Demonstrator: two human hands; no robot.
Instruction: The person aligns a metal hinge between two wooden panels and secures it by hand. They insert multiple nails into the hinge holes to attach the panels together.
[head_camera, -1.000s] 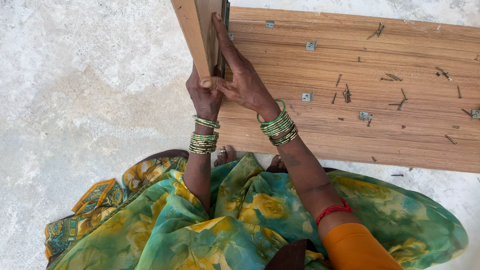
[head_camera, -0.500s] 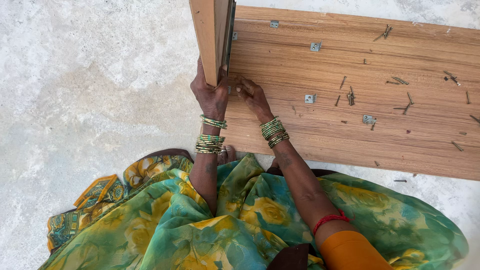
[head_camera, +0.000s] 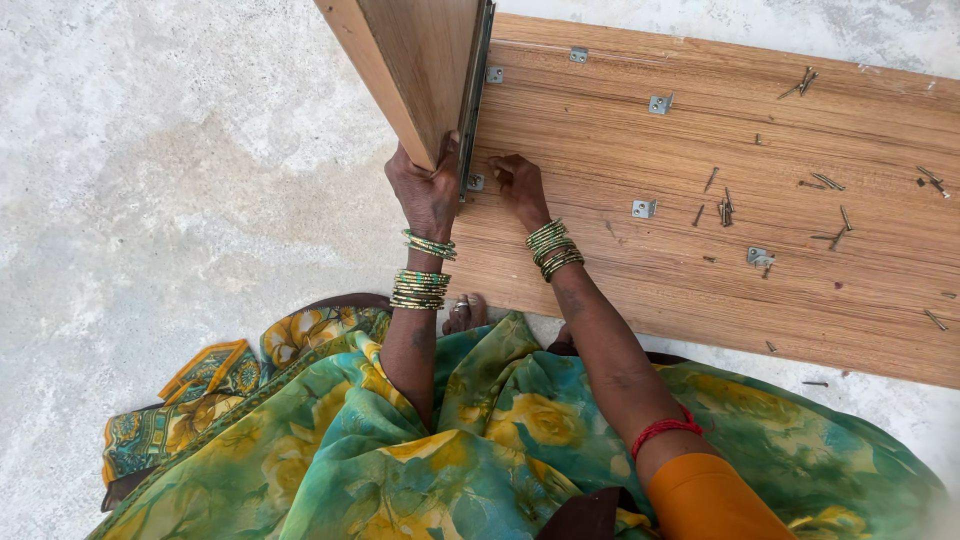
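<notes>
**A:** What do I have in hand here?

**B:** My left hand (head_camera: 428, 190) is wrapped around the bottom end of the upright light-brown wooden panel (head_camera: 420, 70), fingers clenched on its lower edge. The panel stands on edge on the long flat wood-grain board (head_camera: 700, 250) lying on the pale concrete floor (head_camera: 170, 180). A dark metal strip (head_camera: 476, 90) runs down the panel's right side.

**A:** And my right hand (head_camera: 520, 185)?

**B:** It rests on the flat board just beside the panel's foot, fingers curled at a small silver corner bracket (head_camera: 476, 182). I cannot tell whether they pinch anything.

**A:** How does the panel handle?

**B:** I judge it stiff and fairly heavy, smooth-faced, so likely to slip or tip if I ease my hold. Low on the edge, where I have it, looks the steadiest place; a second hold higher up would steady it more.

**A:** Anything else nearby?

**B:** 3 more silver brackets (head_camera: 643, 208) and loose brass-coloured screws (head_camera: 722, 210) scattered across the board, well apart from my hands.
</notes>
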